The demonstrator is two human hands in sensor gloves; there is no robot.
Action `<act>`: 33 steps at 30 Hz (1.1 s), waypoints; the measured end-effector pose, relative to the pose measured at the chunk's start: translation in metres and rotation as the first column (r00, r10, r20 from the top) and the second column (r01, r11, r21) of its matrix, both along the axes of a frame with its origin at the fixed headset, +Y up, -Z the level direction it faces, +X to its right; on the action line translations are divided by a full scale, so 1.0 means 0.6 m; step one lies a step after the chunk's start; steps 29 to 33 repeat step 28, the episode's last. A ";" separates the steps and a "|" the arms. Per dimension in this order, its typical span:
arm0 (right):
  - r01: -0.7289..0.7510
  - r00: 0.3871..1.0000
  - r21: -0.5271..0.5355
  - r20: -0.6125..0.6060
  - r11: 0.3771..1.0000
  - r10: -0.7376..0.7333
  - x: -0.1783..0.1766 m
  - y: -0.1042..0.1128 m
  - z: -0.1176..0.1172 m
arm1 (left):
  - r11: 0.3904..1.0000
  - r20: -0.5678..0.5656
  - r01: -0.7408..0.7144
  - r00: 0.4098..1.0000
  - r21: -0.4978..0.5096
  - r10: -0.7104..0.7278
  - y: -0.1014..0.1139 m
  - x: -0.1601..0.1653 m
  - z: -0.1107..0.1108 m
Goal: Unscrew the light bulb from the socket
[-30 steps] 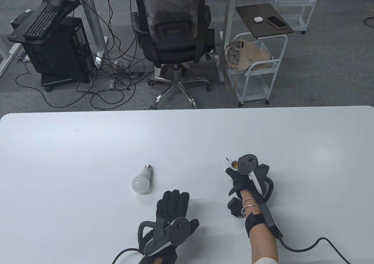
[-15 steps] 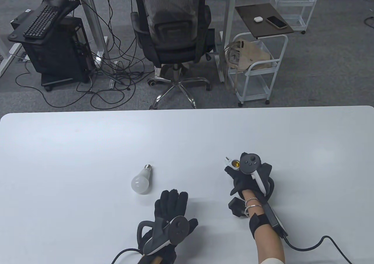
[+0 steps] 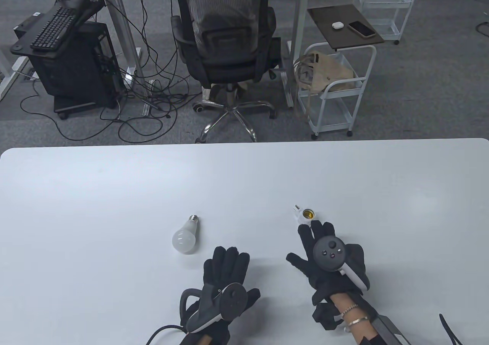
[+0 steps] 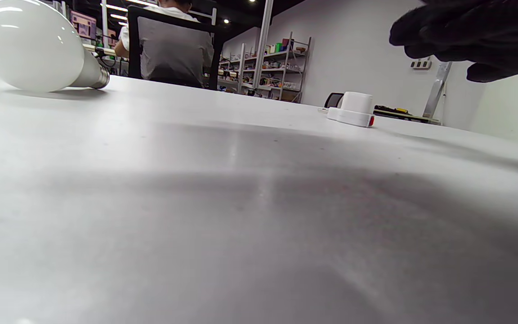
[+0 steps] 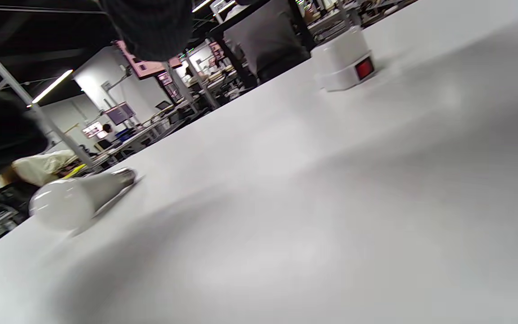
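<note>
On the white table (image 3: 114, 192) I see the bulb (image 3: 185, 236) lying left, socket (image 3: 304, 214) right; my left hand (image 3: 225, 280) and right hand (image 3: 324, 261) lie flat, fingers spread, grasping nothing.

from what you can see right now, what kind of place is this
Most likely an office or lab workspace. Beyond the white table stand a mesh office chair, a computer tower with a keyboard on top amid loose floor cables, and, in the left wrist view, stocked shelving.
</note>
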State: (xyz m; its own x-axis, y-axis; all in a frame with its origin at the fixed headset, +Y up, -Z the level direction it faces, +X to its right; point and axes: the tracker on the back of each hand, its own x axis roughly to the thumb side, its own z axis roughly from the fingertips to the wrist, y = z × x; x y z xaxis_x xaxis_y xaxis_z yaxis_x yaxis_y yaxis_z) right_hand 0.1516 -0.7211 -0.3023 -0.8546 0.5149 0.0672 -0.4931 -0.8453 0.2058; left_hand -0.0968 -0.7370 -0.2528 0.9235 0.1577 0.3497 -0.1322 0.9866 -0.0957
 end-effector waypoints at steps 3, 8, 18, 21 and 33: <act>-0.004 0.998 0.014 -0.057 1.000 0.004 -0.021 0.000 0.037 | 1.000 0.006 0.005 1.000 0.000 -0.005 -0.001 0.002 0.002; -0.095 0.991 0.072 -0.089 0.993 0.102 -0.056 -0.032 0.069 | 1.000 0.013 0.002 1.000 -0.007 -0.002 -0.003 0.003 0.003; -0.129 0.975 0.076 -0.171 0.989 0.140 -0.061 -0.042 0.065 | 1.000 0.010 0.008 1.000 -0.002 -0.008 0.002 0.006 0.006; -0.109 0.976 0.073 -0.179 0.991 0.121 -0.060 -0.040 0.065 | 1.000 0.010 0.014 1.000 -0.004 -0.014 0.001 0.008 0.006; -0.097 0.976 0.069 -0.188 0.993 0.108 -0.061 -0.043 0.065 | 1.000 0.015 0.023 1.000 -0.010 -0.023 -0.002 0.008 0.005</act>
